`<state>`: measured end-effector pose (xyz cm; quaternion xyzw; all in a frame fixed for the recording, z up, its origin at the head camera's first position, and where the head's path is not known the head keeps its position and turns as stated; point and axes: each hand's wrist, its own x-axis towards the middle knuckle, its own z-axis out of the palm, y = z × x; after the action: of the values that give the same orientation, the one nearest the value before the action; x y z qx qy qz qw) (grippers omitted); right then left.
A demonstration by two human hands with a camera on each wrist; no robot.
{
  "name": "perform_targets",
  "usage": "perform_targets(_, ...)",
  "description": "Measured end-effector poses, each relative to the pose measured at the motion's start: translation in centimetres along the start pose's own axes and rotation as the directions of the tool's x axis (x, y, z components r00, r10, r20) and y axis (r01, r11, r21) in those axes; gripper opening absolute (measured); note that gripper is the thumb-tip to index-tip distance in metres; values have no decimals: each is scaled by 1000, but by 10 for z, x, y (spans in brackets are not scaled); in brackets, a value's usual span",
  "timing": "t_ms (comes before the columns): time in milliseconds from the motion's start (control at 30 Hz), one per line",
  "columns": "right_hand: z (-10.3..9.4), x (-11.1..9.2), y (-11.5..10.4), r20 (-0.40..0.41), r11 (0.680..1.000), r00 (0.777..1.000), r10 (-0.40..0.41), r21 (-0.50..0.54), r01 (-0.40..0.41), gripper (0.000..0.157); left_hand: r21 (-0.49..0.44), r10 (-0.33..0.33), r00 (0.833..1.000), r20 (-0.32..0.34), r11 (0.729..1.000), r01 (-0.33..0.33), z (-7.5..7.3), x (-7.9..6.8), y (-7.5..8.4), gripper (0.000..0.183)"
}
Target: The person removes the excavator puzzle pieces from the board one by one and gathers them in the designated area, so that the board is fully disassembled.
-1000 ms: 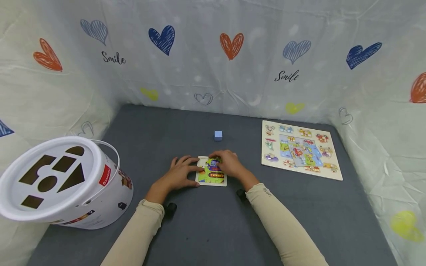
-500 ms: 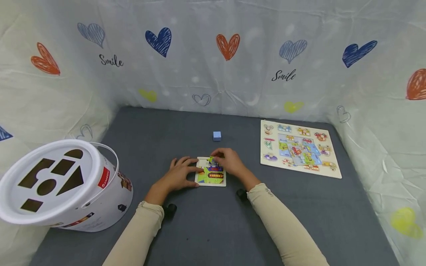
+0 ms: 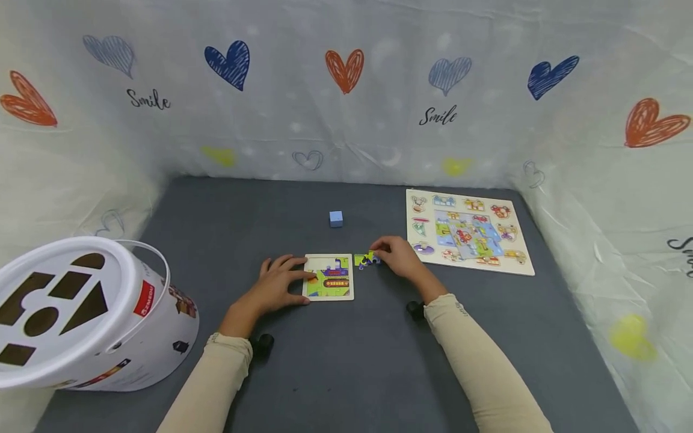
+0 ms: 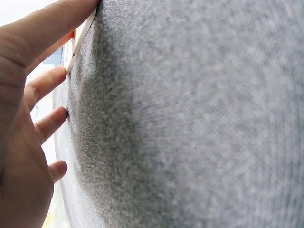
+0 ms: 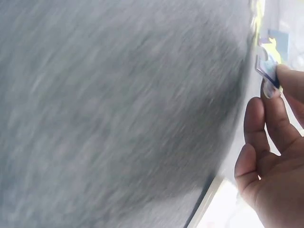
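A small square jigsaw tray (image 3: 328,298) with a pale frame lies mid-table; its picture shows a purple and orange vehicle on green. Bare board shows in its upper left part. My left hand (image 3: 278,282) rests at the tray's left edge with fingers spread and fairly straight, the index reaching over the frame. Just right of the tray, my right hand (image 3: 400,257) pinches a puzzle piece (image 5: 269,61) between thumb and index finger. Green and dark puzzle parts (image 3: 361,260) show beside those fingertips; whether they are one piece or two I cannot tell.
A blue cube (image 3: 336,219) stands behind the tray. At the back right lies a wooden peg puzzle board (image 3: 471,267) with picture cards on it. A white shape-sorter bucket (image 3: 168,337) with a holed lid occupies the left side. A printed curtain (image 3: 281,132) encloses the table.
My right hand has lifted a piece out of the tray's upper part and carried it right, off the tray. The left hand keeps its place at the tray's edge. The head view has shifted.
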<state>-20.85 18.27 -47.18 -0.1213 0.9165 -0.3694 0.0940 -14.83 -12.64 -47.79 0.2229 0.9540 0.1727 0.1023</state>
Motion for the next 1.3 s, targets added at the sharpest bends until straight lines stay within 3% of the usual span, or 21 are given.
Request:
perform_targets(500,5,-1,11,-44,977,999,-18,-214,9,12,-12,7,1000,-10,1000,-7,2,-2,-2,58)
perform_targets(1033,11,-5,1,-114,963,991,-74,-268,41,13,-6,26,1000,-13,1000,-26,1,-1,-2,57)
perform_targets(1167,19,-5,-14,-83,953,986,-141,-280,113,16,-14,25,1000,-4,1000,-25,1,0,-1,58)
perform_targets(1300,34,-1,-34,20,923,971,-239,-305,233,20,-6,8,1000,-1,1000,-8,0,-3,-2,57)
